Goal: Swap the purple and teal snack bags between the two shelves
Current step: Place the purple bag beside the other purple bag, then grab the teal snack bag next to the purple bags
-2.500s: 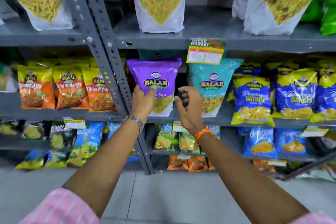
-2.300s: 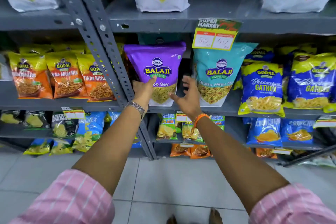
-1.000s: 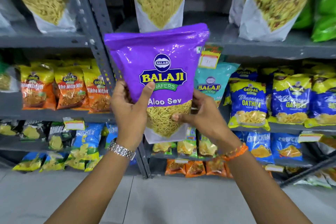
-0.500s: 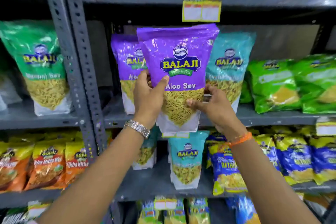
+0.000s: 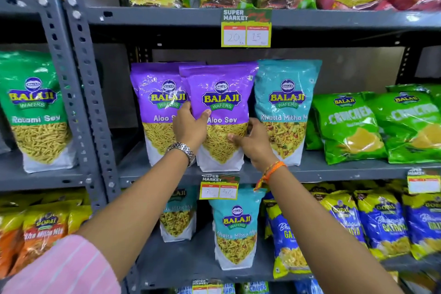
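A purple Aloo Sev bag (image 5: 220, 93) stands upright on the upper grey shelf (image 5: 334, 169), its base at the front edge. My left hand (image 5: 189, 126) grips its left side and my right hand (image 5: 253, 143) holds its lower right side. Behind it to the left stands a second purple bag (image 5: 157, 102); a teal Khatta Mitha bag (image 5: 286, 107) stands just to its right. On the lower shelf (image 5: 191, 267) stand two teal bags, one at the front (image 5: 235, 227) and one further back on the left (image 5: 177, 217), partly hidden by my left arm.
A perforated grey upright (image 5: 78, 93) divides the racks. A green sev bag (image 5: 33, 112) stands left, green bags (image 5: 372, 124) right of the teal one. Price tags (image 5: 245, 28) (image 5: 219, 187) hang on shelf edges. Blue-yellow packets (image 5: 338, 224) fill the lower right.
Both hands lifted the purple bag off the lower shelf, raised it and set it on the upper shelf between the other purple bag and the teal bag. The view tilted upward.
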The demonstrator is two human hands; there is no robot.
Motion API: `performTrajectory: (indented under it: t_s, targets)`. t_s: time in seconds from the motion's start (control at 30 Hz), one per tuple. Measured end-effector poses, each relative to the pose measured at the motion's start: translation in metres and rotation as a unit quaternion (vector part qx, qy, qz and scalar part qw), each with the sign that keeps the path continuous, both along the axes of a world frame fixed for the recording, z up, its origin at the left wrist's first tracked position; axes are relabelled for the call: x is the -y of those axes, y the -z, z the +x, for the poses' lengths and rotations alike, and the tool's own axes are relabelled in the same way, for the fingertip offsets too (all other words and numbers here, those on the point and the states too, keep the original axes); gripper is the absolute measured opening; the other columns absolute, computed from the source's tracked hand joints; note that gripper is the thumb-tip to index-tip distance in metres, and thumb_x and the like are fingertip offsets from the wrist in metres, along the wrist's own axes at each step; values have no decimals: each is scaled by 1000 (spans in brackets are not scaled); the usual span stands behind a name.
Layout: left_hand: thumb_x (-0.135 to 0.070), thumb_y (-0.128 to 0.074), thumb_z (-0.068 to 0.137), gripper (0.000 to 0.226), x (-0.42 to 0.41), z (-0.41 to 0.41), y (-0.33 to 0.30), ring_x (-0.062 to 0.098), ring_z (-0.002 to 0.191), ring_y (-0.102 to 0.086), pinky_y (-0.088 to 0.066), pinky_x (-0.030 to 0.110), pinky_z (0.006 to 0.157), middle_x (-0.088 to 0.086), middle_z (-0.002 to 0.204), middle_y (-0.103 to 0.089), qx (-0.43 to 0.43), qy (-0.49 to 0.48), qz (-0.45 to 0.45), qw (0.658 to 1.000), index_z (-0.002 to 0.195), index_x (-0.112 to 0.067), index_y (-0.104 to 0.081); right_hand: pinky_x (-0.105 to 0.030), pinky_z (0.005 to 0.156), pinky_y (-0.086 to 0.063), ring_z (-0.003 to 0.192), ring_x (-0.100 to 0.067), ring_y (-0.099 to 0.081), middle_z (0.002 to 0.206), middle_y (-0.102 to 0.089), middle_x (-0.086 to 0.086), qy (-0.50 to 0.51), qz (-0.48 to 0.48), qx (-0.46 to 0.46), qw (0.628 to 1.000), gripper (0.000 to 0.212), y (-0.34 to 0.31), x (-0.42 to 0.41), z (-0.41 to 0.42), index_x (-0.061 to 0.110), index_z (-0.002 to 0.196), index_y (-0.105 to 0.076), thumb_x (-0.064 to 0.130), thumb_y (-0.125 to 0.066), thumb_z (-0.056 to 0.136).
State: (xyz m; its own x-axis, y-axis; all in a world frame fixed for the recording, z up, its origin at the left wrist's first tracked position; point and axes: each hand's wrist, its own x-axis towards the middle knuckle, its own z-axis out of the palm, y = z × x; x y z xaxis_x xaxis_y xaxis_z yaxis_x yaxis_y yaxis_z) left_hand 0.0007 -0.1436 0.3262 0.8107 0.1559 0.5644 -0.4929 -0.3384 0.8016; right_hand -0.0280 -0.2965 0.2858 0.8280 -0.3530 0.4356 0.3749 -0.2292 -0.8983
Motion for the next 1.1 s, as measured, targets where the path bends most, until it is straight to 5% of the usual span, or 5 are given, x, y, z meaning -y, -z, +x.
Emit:
performTrajectory:
  t_s: [0.43,0.57,0.7,0.87,1.1]
  targets:
    - [4,-81,75,65,-8,-46,40,18,111,-70,-54,33,102,5,121,-69,64,-14,-32,997,135,-6,-59,-39,97,-52,108,-19,-62,119,-63,-4,29,-159,-24,987,66,3,24,-35,9,135,-49,27,-81,80]
    - [-2,-82,72,55,39,-81,61,6,95,-68,-54,19,90,-3,107,-70,102,46,76,991,122,-18,-64,-30,72,-57,71,-8,-65,87,-71,7,142,-68,101,982,23,-19,67,-62,23,91,-68,15,-83,75]
    - [-31,-86,73,82,90,-77,76,21,123,-59,-47,32,107,5,133,-61,3,109,173,979,142,-11,-48,-37,74,-54,78,-13,-56,93,-63,2,221,31,158,962,41,-37,118,-47,23,96,-60,32,-87,67]
    - [-41,-79,79,93,131,-63,82,36,141,-41,-35,39,116,22,147,-47,-59,75,186,978,146,5,-34,-21,78,-58,98,-16,-66,112,-62,-2,82,118,62,988,74,-53,162,-13,8,126,-49,32,-88,69]
    - [-35,-89,70,109,164,-41,75,37,143,-40,-35,37,116,23,149,-43,-67,64,145,985,149,7,-27,-23,72,-59,92,-17,-73,117,-73,-14,-83,111,26,990,40,-53,180,1,-1,121,-64,12,-75,85]
